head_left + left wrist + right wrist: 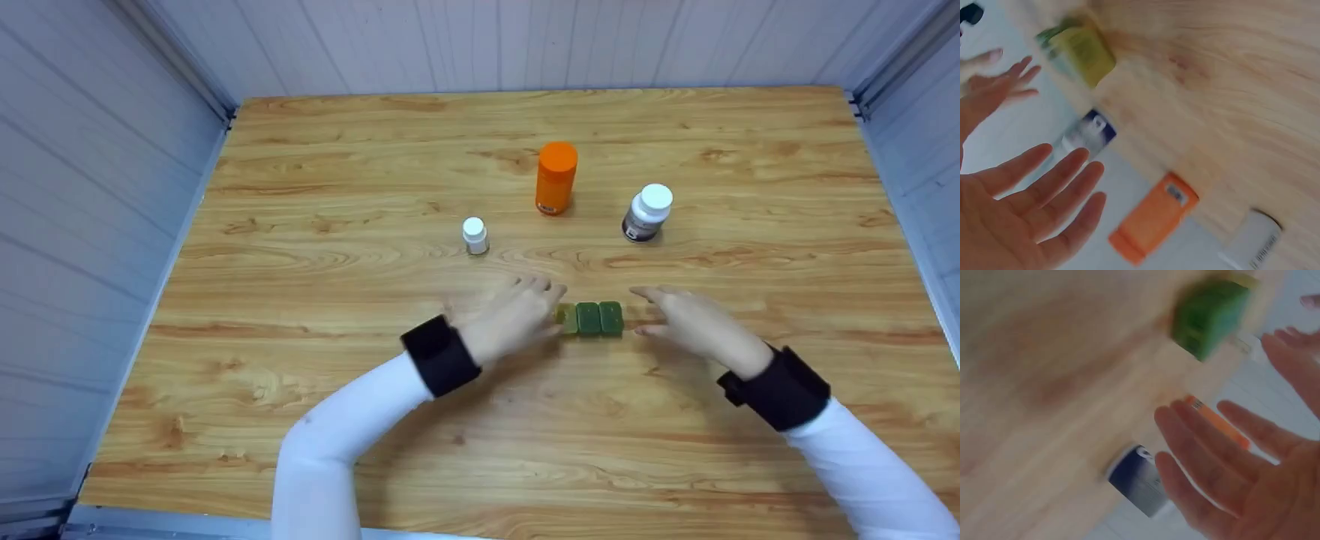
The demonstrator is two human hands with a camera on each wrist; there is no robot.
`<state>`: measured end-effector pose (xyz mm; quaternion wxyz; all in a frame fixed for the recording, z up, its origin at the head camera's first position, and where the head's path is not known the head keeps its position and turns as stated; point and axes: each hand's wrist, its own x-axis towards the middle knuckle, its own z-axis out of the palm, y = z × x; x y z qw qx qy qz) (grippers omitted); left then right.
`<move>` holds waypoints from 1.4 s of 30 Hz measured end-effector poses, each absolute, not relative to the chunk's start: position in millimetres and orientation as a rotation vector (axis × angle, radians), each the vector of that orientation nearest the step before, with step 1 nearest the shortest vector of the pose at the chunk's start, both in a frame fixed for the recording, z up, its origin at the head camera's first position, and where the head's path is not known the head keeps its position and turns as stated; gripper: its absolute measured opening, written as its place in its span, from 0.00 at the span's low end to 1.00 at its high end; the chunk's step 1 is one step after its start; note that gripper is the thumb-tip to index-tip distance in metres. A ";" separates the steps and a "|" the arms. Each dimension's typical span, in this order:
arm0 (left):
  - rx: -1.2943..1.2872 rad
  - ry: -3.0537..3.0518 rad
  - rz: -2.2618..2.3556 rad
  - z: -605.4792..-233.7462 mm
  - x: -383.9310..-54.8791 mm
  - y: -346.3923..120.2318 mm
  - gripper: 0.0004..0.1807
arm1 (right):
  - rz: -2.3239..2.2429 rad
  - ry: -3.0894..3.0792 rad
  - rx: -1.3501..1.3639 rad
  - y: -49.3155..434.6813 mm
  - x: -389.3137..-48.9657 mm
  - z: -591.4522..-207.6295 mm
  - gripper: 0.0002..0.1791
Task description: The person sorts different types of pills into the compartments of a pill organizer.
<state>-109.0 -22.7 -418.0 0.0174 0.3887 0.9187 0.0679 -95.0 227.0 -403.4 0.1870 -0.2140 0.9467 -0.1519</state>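
Side by side in a short row on the wooden table lie small rounded blocks: two dark green blocks (600, 319) and a yellow-green block (568, 319) at the left end. My left hand (517, 313) hovers by that left end, partly covering it in the head view. In the left wrist view its fingers (1067, 185) are spread, with nothing held. Just off the row's right end is my right hand (694, 324), fingers extended and apart from the blocks. The right wrist view shows the green end (1207, 318) of the row, blurred, beyond that hand.
Behind the row stand a small white bottle (475, 236), an orange bottle (556, 180) and a white-capped bottle (646, 213) with a dark label, all upright. White panel walls (465, 45) border the table at the back and sides.
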 end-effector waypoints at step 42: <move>1.087 2.717 0.608 -459.0 -155.6 -35.7 0.20 | -0.281 2.915 -1.270 163.3 -134.6 -453.2 0.21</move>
